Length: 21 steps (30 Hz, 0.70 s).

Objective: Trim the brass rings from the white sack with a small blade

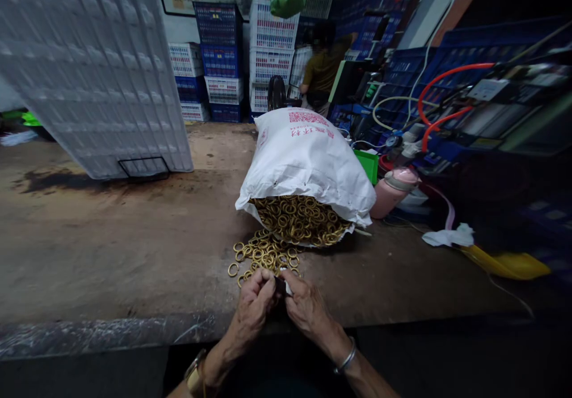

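Note:
A white woven sack [308, 154] lies on its side on the worn wooden workbench [111, 249], its mouth facing me. Gold-coloured metal rings [268, 255] spill out of it into a small heap. My left hand [254, 308] and my right hand [306, 305] meet just in front of that heap, near the bench's front edge. Both are closed in a pinch around a small pale piece [286, 285] held between them; what it is I cannot make out. A watch sits on my left wrist and a bangle on my right.
A white plastic crate [93, 70] stands tilted at the back left. A pink bottle [393, 189], a green box [369, 164], hoses and machine parts [447, 100] crowd the right. Stacked crates [223, 58] and another person [324, 67] are behind. A yellow object [509, 264] and white rag [447, 237] lie right.

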### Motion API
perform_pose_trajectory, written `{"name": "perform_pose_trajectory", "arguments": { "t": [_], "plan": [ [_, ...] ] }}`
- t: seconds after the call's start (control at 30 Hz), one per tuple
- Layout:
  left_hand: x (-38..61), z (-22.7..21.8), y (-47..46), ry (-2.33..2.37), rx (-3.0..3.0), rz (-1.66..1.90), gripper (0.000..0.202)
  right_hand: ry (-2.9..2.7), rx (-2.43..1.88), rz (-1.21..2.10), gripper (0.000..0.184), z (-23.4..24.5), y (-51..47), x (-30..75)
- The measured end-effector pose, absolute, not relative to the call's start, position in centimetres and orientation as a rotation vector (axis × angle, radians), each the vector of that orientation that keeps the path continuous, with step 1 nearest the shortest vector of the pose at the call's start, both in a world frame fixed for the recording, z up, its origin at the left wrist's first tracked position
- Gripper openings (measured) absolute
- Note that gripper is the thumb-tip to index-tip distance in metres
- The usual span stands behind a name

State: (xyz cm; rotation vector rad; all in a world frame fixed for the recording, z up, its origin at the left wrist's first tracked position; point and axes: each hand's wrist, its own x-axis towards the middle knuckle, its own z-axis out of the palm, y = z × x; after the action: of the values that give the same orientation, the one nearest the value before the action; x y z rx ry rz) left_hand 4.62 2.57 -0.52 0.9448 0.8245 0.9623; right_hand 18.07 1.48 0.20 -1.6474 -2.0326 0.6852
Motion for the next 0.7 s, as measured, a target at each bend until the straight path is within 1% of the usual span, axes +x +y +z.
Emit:
{"name": "perform_pose_trajectory", "arguments": {
  "t": [0.17, 0.27, 0.47, 0.53, 0.6, 0.7],
  "plan": [
    [4.6, -0.1, 2.5, 0.867, 1.040, 1.009, 0.036, -2.055, -1.675, 0.727, 0.036, 0.2, 1.4, 18.1],
    [4.4, -0.1, 2.3, 0.880, 1.059, 0.973, 0.034, -2.063, -1.737, 0.702, 0.038, 0.3, 1.5, 18.0],
    [3.9, 1.3, 1.7, 0.823, 0.988, 0.904, 0.031, -1.858, -1.947, 0.595, 0.025, -0.6, 2.9, 20.0],
    [3.8, 1.8, 1.8, 0.782, 0.851, 0.880, 0.030, -1.768, -1.894, 0.601, 0.018, -1.1, 3.3, 20.6],
    [3.8, 1.9, 2.2, 0.755, 0.685, 0.874, 0.030, -1.632, -1.798, 0.700, 0.015, -1.3, 3.3, 20.6],
    [3.8, 1.6, 2.8, 0.755, 0.538, 0.871, 0.032, -1.435, -1.604, 1.031, 0.028, -0.9, 3.0, 19.2]
  ]
}}
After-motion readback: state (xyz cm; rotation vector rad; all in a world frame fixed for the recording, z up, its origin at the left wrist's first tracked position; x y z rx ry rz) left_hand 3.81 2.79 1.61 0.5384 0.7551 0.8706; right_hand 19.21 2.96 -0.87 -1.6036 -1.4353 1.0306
